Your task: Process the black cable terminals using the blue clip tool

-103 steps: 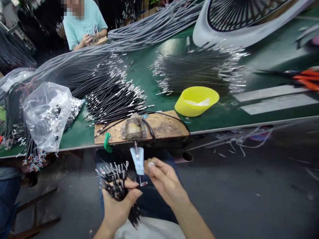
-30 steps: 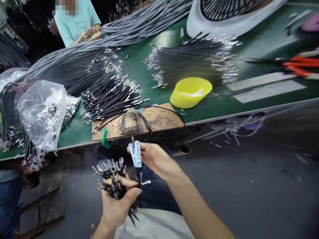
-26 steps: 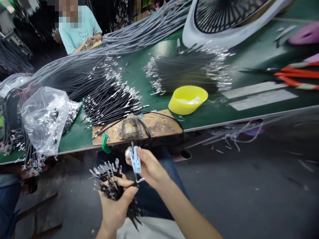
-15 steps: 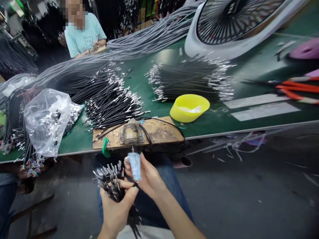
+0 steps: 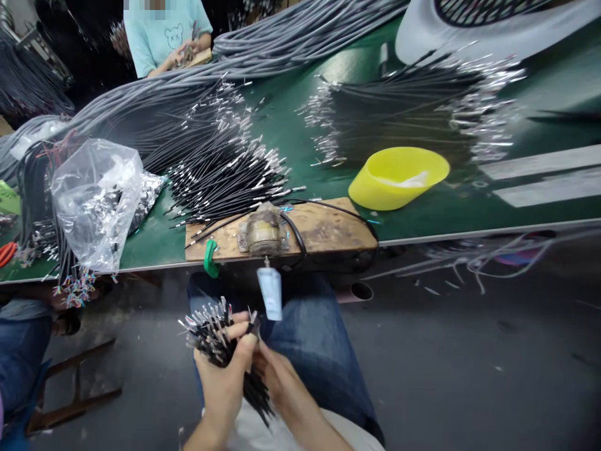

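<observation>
My left hand (image 5: 223, 379) is closed around a bundle of thin black cables (image 5: 206, 341) with silvery stripped ends, held above my lap. Its thumb presses near one cable end that sticks up apart from the others. My right hand (image 5: 282, 376) is closed against that same cable beside the left thumb; its fingertips are partly hidden. Just above my hands, a light-blue tapered piece (image 5: 270, 294) hangs on the shaft of a small grimy motor (image 5: 263, 233). The motor is fixed on a wooden board (image 5: 328, 232) at the table edge.
On the green table (image 5: 323, 59) lie black cable piles (image 5: 230, 178), another cable bundle (image 5: 404, 116), a yellow cup (image 5: 389, 188) and a clear plastic bag (image 5: 96, 200). A green clamp (image 5: 211, 258) grips the board. A person in a light-blue shirt (image 5: 164, 31) works across the table.
My right hand has moved down and away from the blue tapered piece to the cable by my left thumb. The view has shifted, with table things sitting higher.
</observation>
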{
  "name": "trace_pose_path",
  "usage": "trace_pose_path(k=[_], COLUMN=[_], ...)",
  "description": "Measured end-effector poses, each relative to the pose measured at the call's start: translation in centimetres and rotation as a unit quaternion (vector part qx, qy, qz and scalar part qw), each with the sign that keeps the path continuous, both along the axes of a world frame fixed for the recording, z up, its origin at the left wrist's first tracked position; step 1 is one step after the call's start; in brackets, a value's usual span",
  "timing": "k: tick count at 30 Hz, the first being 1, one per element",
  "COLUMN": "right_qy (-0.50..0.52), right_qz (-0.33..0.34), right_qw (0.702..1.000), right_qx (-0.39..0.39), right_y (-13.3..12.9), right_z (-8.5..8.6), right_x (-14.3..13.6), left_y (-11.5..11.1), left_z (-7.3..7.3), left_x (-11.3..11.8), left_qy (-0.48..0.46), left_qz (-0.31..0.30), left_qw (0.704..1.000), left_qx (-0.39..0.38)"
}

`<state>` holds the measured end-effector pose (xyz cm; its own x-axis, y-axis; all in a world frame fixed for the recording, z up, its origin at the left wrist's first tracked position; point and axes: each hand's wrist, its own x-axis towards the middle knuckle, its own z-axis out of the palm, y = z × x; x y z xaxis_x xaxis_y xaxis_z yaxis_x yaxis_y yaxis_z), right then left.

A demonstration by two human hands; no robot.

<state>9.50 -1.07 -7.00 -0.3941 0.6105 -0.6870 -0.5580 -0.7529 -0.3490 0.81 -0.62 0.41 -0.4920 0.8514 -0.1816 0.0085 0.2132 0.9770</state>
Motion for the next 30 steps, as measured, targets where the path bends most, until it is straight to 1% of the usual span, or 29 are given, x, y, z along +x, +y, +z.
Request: trace_pose_path(k=[1,3,5,6,8,10,12,15,16,18,19,20,21,22,23,24,25,26,27,28,30], right_qy=[0.016,0.055,0.084,0.093,0.112,0.126,0.13,0.093,0.06,-0.052,-0.129,-0.207,-0.268,-0.298,-0.307,-0.305,-0.296,-0.286,-0.276,-0.267,-0.258], right_qz=[0.019,0.025,-0.011,-0.032,-0.059,-0.071,-0.075,-0.063,-0.047,-0.02,-0.016,-0.027,-0.041,-0.037,-0.028,-0.007,0.023,0.046,0.065,0.077,0.076], right_qw=[0.999,0.998,0.996,0.995,0.991,0.985,0.985,0.993,0.997,0.995,0.982,0.953,0.915,0.88,0.846,0.812,0.785,0.765,0.751,0.744,0.74], right_qx=[-0.023,-0.023,-0.009,-0.015,-0.055,-0.089,-0.09,-0.035,-0.007,0.079,0.14,0.22,0.297,0.368,0.436,0.498,0.544,0.576,0.596,0.607,0.616], right_y=[-0.8,-1.9,-2.1,-1.9,-1.6,-1.4,-1.5,-1.6,-1.5,-0.5,0.2,1.1,2.1,3.0,3.9,4.7,5.4,5.9,6.2,6.4,6.3], right_z=[-0.2,-0.3,0.0,0.2,0.7,1.2,1.4,1.2,1.1,1.3,1.6,2.1,2.7,3.5,4.3,5.1,5.7,6.3,6.6,6.9,6.9], right_x=[-0.3,-0.6,-0.8,-0.9,-1.3,-1.7,-2.0,-1.7,-1.3,-0.1,0.6,1.4,2.1,2.7,3.2,3.5,3.7,3.7,3.7,3.6,3.2], left_y=[0.1,0.2,0.1,0.0,-0.2,-0.5,-0.6,-0.5,-0.4,-0.2,-0.2,-0.3,-0.4,-0.4,-0.5,-0.6,-0.6,-0.7,-0.6,-0.6,-0.5], left_z=[-0.2,-0.7,-1.3,-1.6,-2.2,-2.6,-2.8,-3.0,-3.0,-2.9,-2.8,-2.6,-2.5,-2.2,-2.0,-1.7,-1.4,-1.1,-0.9,-0.7,-0.4], left_x=[0.2,0.5,0.9,1.0,1.3,1.4,1.4,1.1,0.9,0.4,0.2,-0.1,-0.3,-0.4,-0.4,-0.4,-0.3,-0.2,-0.1,-0.1,0.0], left_qy=[0.006,0.014,0.014,0.01,-0.001,-0.015,-0.031,-0.067,-0.081,-0.104,-0.112,-0.118,-0.123,-0.125,-0.126,-0.126,-0.125,-0.123,-0.12,-0.118,-0.113], left_qz=[0.02,0.049,0.058,0.057,0.051,0.037,0.009,-0.041,-0.054,-0.074,-0.082,-0.091,-0.101,-0.11,-0.117,-0.122,-0.125,-0.127,-0.128,-0.129,-0.126], left_qw=[1.0,0.999,0.998,0.998,0.999,0.999,0.999,0.997,0.995,0.992,0.99,0.988,0.986,0.984,0.982,0.982,0.981,0.981,0.981,0.982,0.983], left_qx=[0.001,0.002,-0.002,-0.004,-0.008,-0.007,0.0,0.005,0.0,-0.018,-0.03,-0.043,-0.055,-0.065,-0.073,-0.077,-0.078,-0.078,-0.077,-0.075,-0.076])
